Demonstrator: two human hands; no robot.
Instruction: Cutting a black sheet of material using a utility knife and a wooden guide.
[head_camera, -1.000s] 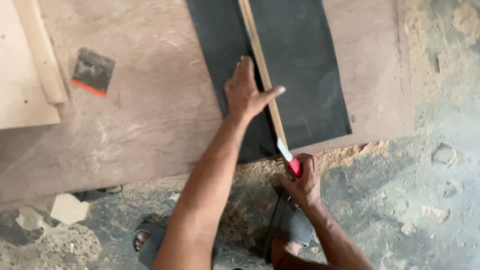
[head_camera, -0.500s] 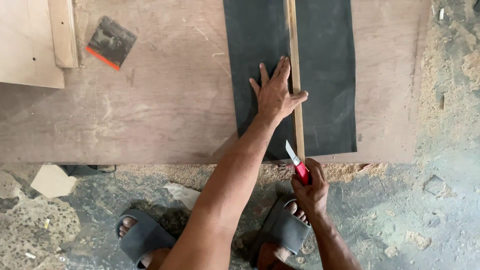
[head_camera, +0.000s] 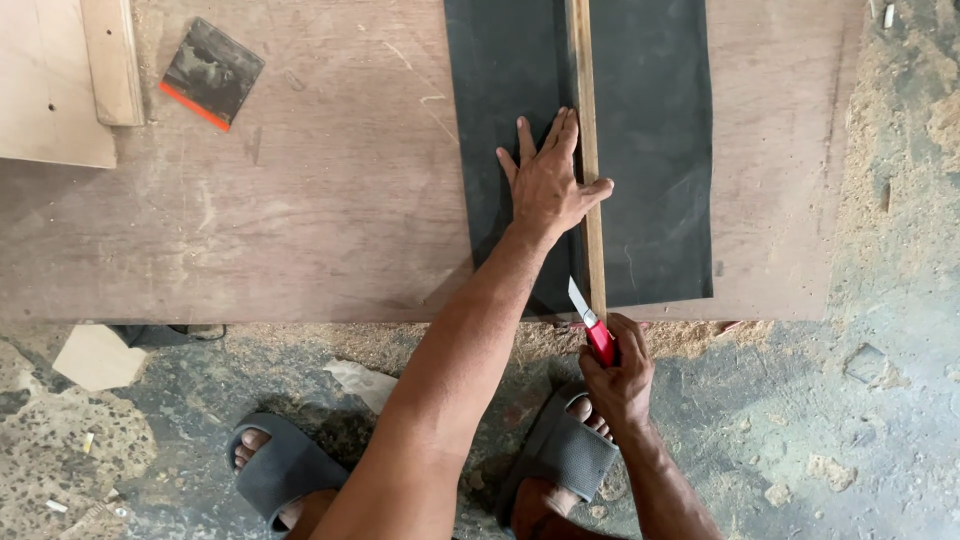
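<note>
The left hand (head_camera: 548, 185) is lying flat on the black sheet (head_camera: 650, 150), with the fingers spread wide and holding nothing; the thumb and the side of the palm are pressing against the long wooden strip (head_camera: 586, 150), probably so that the strip is not sliding while it is serving as a straight edge. The strip is running up the middle of the sheet, from the near edge of the board to the top of the view. The right hand (head_camera: 617, 368) is staying just off the near edge of the plywood board (head_camera: 330, 210), with all fingers closed tightly around the red handle of the utility knife (head_camera: 590, 322). The blade is pointing up and away from the person, and its tip is meeting the sheet at the near end, just on the left side of the strip; I cannot tell for sure if the blade is really cutting into the material or only touching it, because the tip is small in this view. The black sheet is lying flat on the board, its near edge almost even with the board's edge. At the far left of the board, well apart from both hands, a dark scraper with an orange edge (head_camera: 210, 73) is lying beside a lighter wood panel (head_camera: 50, 90). Below, the person's feet in grey sandals (head_camera: 285, 470) are standing on a dusty concrete floor (head_camera: 850, 420) with sawdust.
</note>
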